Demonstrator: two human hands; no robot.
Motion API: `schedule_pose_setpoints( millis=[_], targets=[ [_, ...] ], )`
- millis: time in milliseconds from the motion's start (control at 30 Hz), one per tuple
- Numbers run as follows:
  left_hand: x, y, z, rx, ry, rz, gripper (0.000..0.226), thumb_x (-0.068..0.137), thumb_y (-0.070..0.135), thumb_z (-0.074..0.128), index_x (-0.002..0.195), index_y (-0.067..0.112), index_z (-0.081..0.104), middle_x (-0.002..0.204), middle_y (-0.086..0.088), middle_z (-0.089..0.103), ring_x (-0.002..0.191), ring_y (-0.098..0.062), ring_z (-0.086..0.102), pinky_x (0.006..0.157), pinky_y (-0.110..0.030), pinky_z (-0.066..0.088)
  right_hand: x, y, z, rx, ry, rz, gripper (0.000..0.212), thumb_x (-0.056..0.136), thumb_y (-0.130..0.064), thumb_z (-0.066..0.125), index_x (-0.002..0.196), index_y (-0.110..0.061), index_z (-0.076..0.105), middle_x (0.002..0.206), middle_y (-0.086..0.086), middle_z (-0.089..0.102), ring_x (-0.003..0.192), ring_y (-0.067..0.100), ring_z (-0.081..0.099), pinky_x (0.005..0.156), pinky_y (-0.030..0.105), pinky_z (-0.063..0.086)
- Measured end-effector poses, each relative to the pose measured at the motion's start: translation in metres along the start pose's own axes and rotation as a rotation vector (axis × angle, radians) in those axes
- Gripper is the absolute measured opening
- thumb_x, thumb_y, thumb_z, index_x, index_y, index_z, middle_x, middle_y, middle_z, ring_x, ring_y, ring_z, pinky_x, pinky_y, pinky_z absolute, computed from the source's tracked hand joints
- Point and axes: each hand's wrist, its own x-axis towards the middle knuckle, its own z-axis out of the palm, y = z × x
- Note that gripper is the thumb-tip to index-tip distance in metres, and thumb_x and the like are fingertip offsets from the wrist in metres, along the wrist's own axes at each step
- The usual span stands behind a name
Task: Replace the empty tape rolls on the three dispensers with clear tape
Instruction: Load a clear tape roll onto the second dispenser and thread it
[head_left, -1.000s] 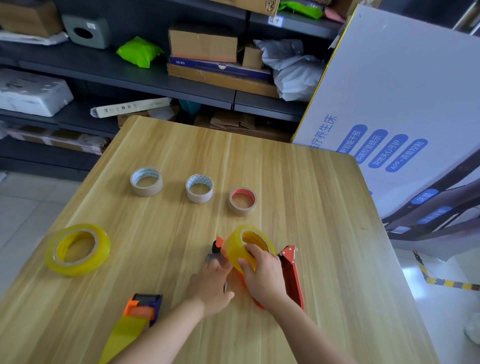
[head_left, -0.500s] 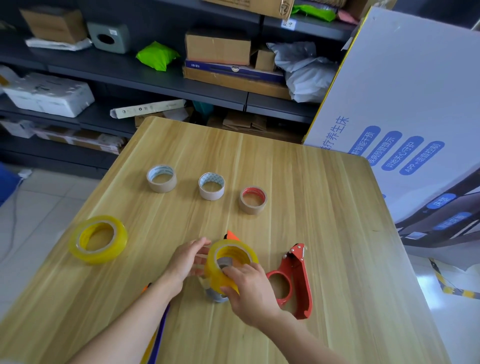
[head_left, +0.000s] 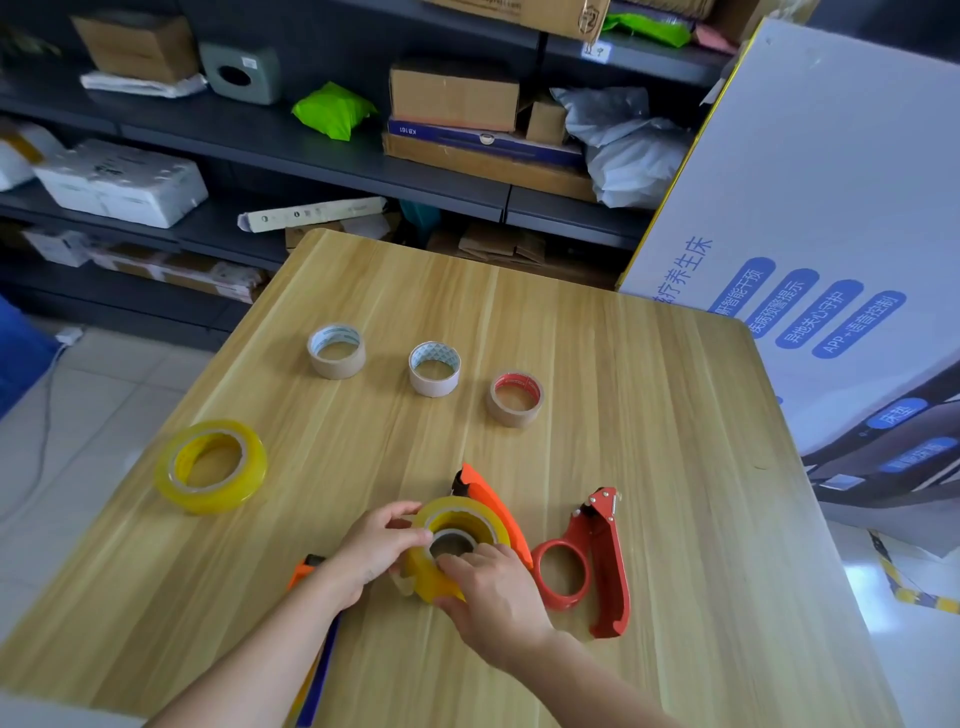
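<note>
Clear tape roll (head_left: 460, 508) is sitting at the near middle of the wooden table (head_left: 675, 457), over the orange dispenser (head_left: 489, 494). You are gripping it with both hands: your left hand (head_left: 371, 553) is curling its fingers round the left rim, and your right hand (head_left: 493, 597) is pinching the near rim.

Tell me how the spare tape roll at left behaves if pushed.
The spare tape roll lies flat on the table, so it should slide, not roll. Its thick winding suggests some heft. On edge it could roll.
</note>
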Motion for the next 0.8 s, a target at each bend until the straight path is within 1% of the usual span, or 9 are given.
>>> schedule_pose_setpoints(
  millis=[133,167,267,300,400,500,567,667,800],
  targets=[
    [0.002,-0.009,-0.002,0.033,-0.024,-0.038,0.041,0.086,0.022,0.068,0.124,0.031,0.057,0.116,-0.002,0.063,0.103,-0.021,0.061,0.083,-0.034,0.052,0.000,0.004,0.002,0.012,-0.052,-0.046,0.043,0.080,-0.048,0.062,0.114,-0.021,0.064,0.094,-0.002,0.072,0.090,0.022,0.061,0.089,0.036,0.048],
    [0.003,-0.010,-0.002,0.021,-0.025,-0.047,0.040,0.087,0.021,0.067,0.125,0.030,0.057,0.116,-0.003,0.063,0.101,-0.022,0.061,0.083,-0.036,0.052,-0.001,0.008,0.001,-0.011,-0.042,-0.057,0.046,0.075,-0.054,0.063,0.111,-0.024,0.065,0.093,-0.006,0.071,0.091,0.020,0.061,0.091,0.036,0.048],
    [0.003,-0.007,-0.002,-0.035,-0.042,-0.057,0.034,0.090,0.016,0.063,0.121,0.027,0.056,0.111,-0.009,0.065,0.089,-0.023,0.061,0.069,-0.032,0.048,-0.003,0.022,-0.001,-0.072,-0.022,-0.065,0.050,0.057,-0.065,0.065,0.097,-0.034,0.065,0.087,-0.017,0.068,0.095,0.011,0.058,0.101,0.036,0.036],
    [0.003,-0.005,-0.002,-0.040,-0.051,-0.059,0.033,0.090,0.015,0.063,0.119,0.027,0.056,0.111,-0.009,0.065,0.092,-0.023,0.061,0.070,-0.031,0.047,-0.005,0.028,0.000,-0.088,-0.024,-0.068,0.049,0.053,-0.066,0.068,0.090,-0.035,0.066,0.084,-0.017,0.066,0.095,0.011,0.058,0.101,0.035,0.037],
    [0.001,-0.001,-0.002,-0.031,-0.084,-0.040,0.032,0.088,0.012,0.065,0.116,0.028,0.059,0.115,-0.005,0.064,0.103,-0.022,0.061,0.077,-0.030,0.048,-0.010,0.034,0.000,-0.152,-0.025,-0.104,0.041,0.052,-0.064,0.076,0.076,-0.032,0.065,0.077,-0.015,0.063,0.088,0.013,0.058,0.094,0.030,0.039],
    [-0.002,0.003,-0.002,0.022,-0.131,-0.003,0.034,0.086,0.007,0.065,0.112,0.030,0.064,0.112,-0.002,0.066,0.105,-0.021,0.061,0.083,-0.030,0.049,-0.016,0.030,0.005,-0.174,-0.003,-0.180,0.037,0.055,-0.061,0.077,0.074,-0.031,0.066,0.075,-0.012,0.061,0.085,0.015,0.056,0.088,0.030,0.035],
    [-0.005,0.004,-0.002,0.080,-0.156,0.025,0.035,0.086,0.004,0.065,0.109,0.031,0.065,0.110,0.000,0.066,0.105,-0.018,0.061,0.092,-0.031,0.048,-0.018,0.028,0.007,-0.183,-0.031,-0.207,0.038,0.054,-0.062,0.076,0.074,-0.032,0.067,0.074,-0.012,0.060,0.084,0.015,0.055,0.085,0.030,0.042],
    [-0.006,0.004,-0.001,0.128,-0.145,0.050,0.036,0.086,0.003,0.064,0.109,0.031,0.065,0.111,0.007,0.063,0.104,-0.010,0.057,0.092,-0.027,0.046,-0.019,0.027,0.004,-0.163,-0.086,-0.184,0.041,0.055,-0.068,0.073,0.075,-0.033,0.069,0.073,-0.013,0.060,0.080,0.014,0.058,0.077,0.025,0.051],
    [-0.003,0.005,0.001,0.163,-0.164,0.058,0.033,0.089,0.009,0.063,0.110,0.035,0.062,0.114,0.003,0.064,0.108,-0.013,0.058,0.091,-0.026,0.045,-0.021,0.027,0.000,-0.102,-0.074,-0.113,0.043,0.058,-0.071,0.071,0.077,-0.032,0.070,0.080,-0.012,0.062,0.084,0.014,0.059,0.077,0.024,0.053]
  ],
)
